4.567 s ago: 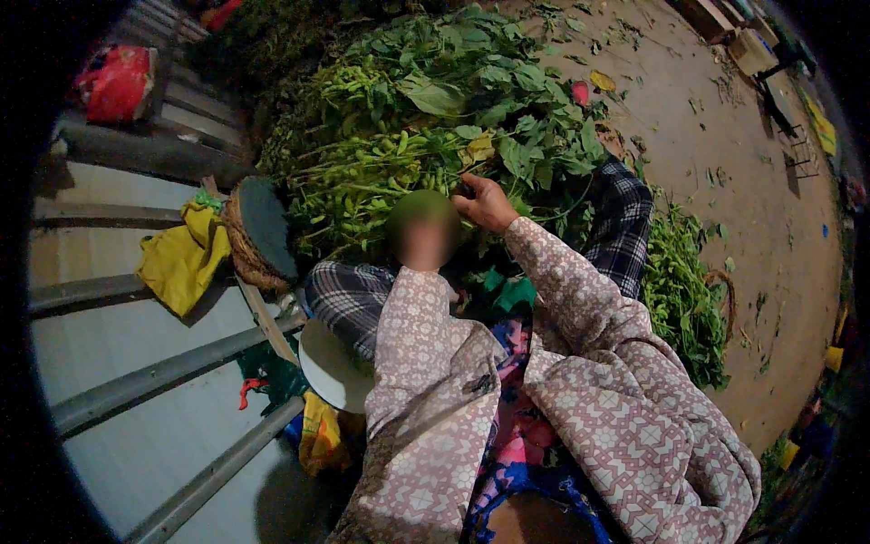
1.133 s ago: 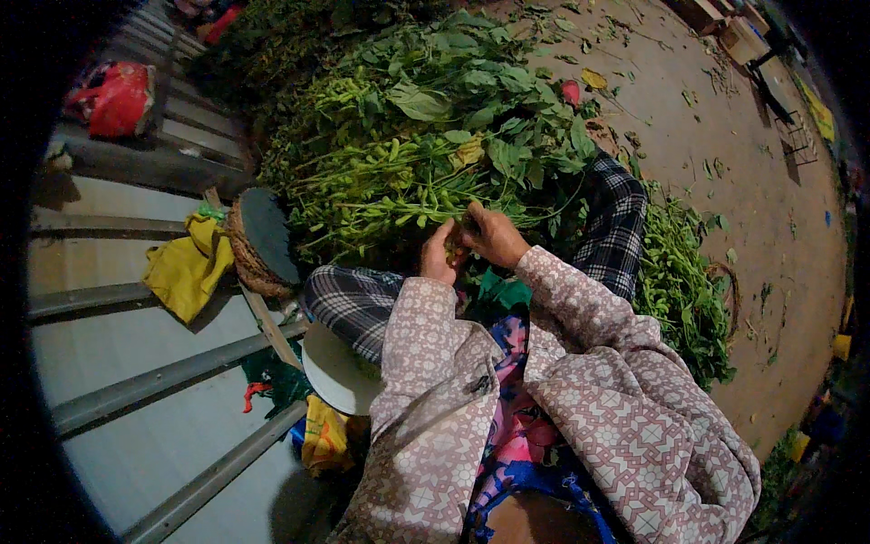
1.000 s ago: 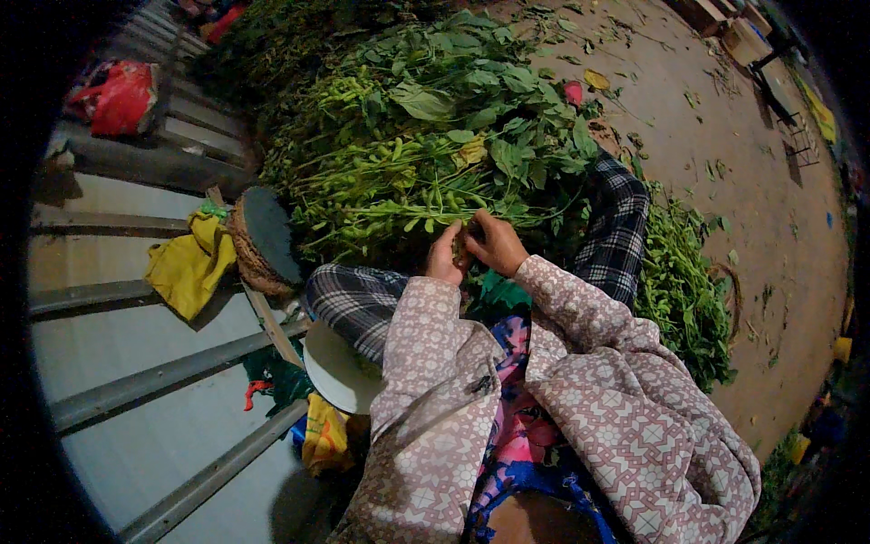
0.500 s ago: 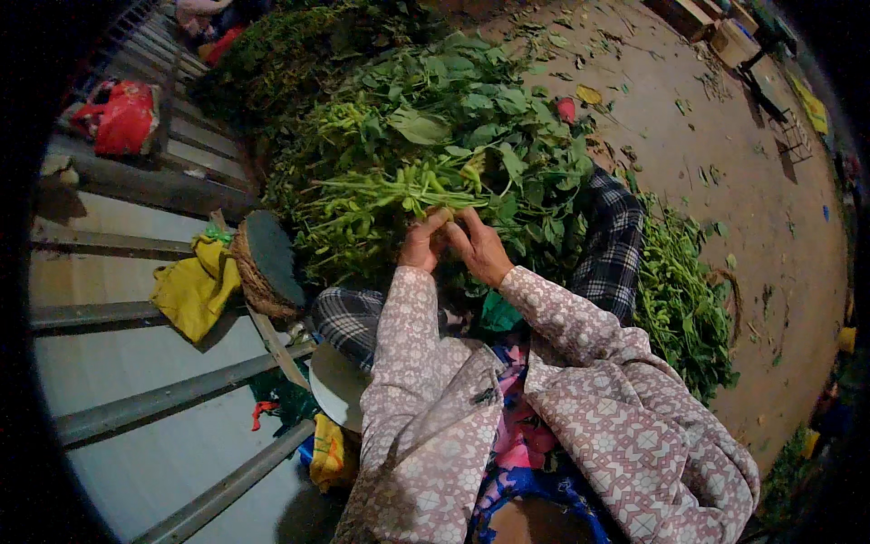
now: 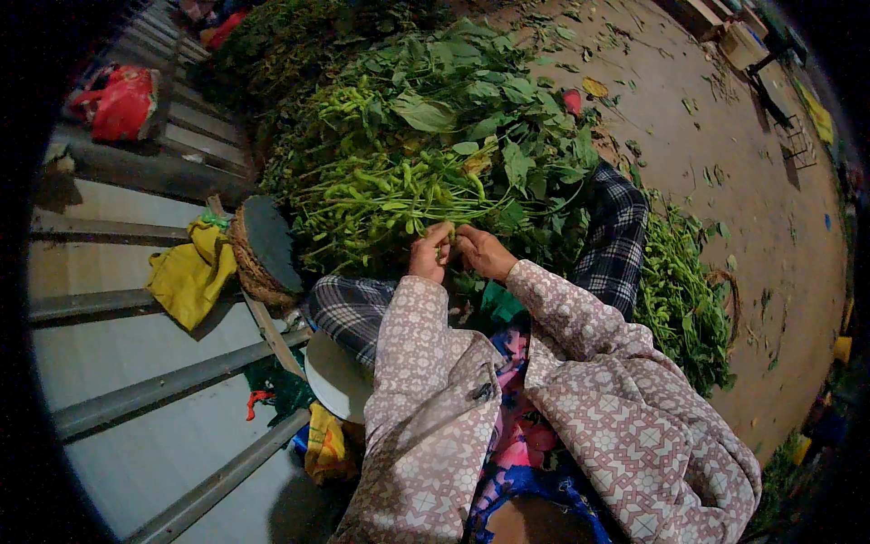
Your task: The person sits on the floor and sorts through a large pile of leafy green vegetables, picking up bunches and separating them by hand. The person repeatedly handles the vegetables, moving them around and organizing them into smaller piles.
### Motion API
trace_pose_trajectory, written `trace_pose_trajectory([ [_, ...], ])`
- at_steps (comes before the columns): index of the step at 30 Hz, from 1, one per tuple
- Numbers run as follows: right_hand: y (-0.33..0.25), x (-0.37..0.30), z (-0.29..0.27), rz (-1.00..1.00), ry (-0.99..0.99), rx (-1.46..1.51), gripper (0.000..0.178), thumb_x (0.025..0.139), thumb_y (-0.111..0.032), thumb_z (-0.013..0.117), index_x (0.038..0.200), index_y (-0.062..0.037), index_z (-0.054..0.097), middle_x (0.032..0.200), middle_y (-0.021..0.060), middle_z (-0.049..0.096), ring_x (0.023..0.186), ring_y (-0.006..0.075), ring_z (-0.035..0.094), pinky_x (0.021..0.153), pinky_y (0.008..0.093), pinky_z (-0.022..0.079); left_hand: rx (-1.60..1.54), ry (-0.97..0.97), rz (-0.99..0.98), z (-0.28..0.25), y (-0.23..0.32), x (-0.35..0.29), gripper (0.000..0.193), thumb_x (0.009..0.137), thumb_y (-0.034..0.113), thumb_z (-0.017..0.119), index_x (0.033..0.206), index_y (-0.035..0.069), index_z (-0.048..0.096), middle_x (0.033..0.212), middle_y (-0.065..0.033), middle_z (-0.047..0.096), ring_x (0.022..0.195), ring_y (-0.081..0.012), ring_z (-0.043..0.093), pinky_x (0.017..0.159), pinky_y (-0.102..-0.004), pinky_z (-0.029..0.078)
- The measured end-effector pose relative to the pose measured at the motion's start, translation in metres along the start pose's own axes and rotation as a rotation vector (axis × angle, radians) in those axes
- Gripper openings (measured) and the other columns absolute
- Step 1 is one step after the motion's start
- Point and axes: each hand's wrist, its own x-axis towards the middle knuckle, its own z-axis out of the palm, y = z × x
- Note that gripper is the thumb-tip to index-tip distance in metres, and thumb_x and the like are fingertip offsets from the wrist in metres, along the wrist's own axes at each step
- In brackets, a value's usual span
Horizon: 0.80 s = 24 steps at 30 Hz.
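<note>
My left hand [image 5: 431, 251] is closed, its thumb and fingers pinched together just below a bunch of bean stalks with green pods [image 5: 376, 195]. Close beside it, my right hand [image 5: 486, 253] is also closed, fingertips nearly meeting those of the left. Whatever the fingers grip is too small and dark to make out. The podded stalks lie sideways across a large heap of leafy bean plants [image 5: 453, 77]. Both hands are over my lap, between my knees in checked trousers [image 5: 612, 245].
More podded stalks [image 5: 684, 299] lie beside my right knee. On the left are a round straw-sided seat [image 5: 263, 249], a yellow cloth [image 5: 192, 276], a red bag [image 5: 122, 102] and metal rails [image 5: 172, 385]. Scattered leaves dot the brown floor [image 5: 675, 118]; boxes [image 5: 741, 45] stand far right.
Both hands have drawn down slightly toward me, off the bunch of podded stalks, which now rests on the heap. The fingertips have come together.
</note>
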Motion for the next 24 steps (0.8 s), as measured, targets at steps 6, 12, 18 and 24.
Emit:
trace_pose_trajectory([
  [6,0.007,0.005,-0.012,-0.013,-0.137,0.147,0.017,0.094,-0.023,0.040,0.094,-0.0081,0.049,0.062,-0.0001,0.044,0.046,0.0079,0.036,0.038,0.0239,0.027,-0.200,-0.065,-0.128,-0.013,-0.004,0.010,0.011,0.083,0.021,0.061,0.082,0.010,0.057,0.068,0.0032,0.052,0.045,-0.0036,0.039,0.036,-0.0175,0.026],
  [12,-0.031,-0.002,-0.014,0.432,-0.086,0.441,0.014,0.093,-0.025,0.045,0.091,-0.0112,0.047,0.061,-0.0013,0.042,0.042,0.0064,0.030,0.037,0.0224,0.021,0.168,0.053,-0.020,0.018,0.004,-0.007,0.016,0.079,0.019,0.066,0.079,0.012,0.053,0.066,0.0048,0.049,0.043,-0.0031,0.038,0.036,-0.0181,0.026],
  [18,-0.023,-0.001,-0.006,0.505,-0.047,0.591,0.016,0.092,-0.026,0.048,0.088,-0.0104,0.045,0.062,-0.0005,0.044,0.041,0.0073,0.031,0.037,0.0235,0.022,0.034,0.049,0.073,0.012,-0.008,-0.008,0.014,0.081,0.015,0.065,0.079,0.013,0.052,0.068,0.0065,0.049,0.048,-0.0023,0.040,0.039,-0.0176,0.028],
  [24,-0.019,-0.002,0.006,0.359,0.133,0.459,0.020,0.091,-0.025,0.050,0.084,-0.0067,0.045,0.065,0.0017,0.047,0.048,0.0087,0.039,0.040,0.0247,0.029,-0.043,0.032,0.052,0.016,-0.010,-0.009,0.007,0.085,0.019,0.060,0.088,0.014,0.056,0.071,0.0077,0.049,0.056,-0.0008,0.041,0.045,-0.0171,0.031],
])
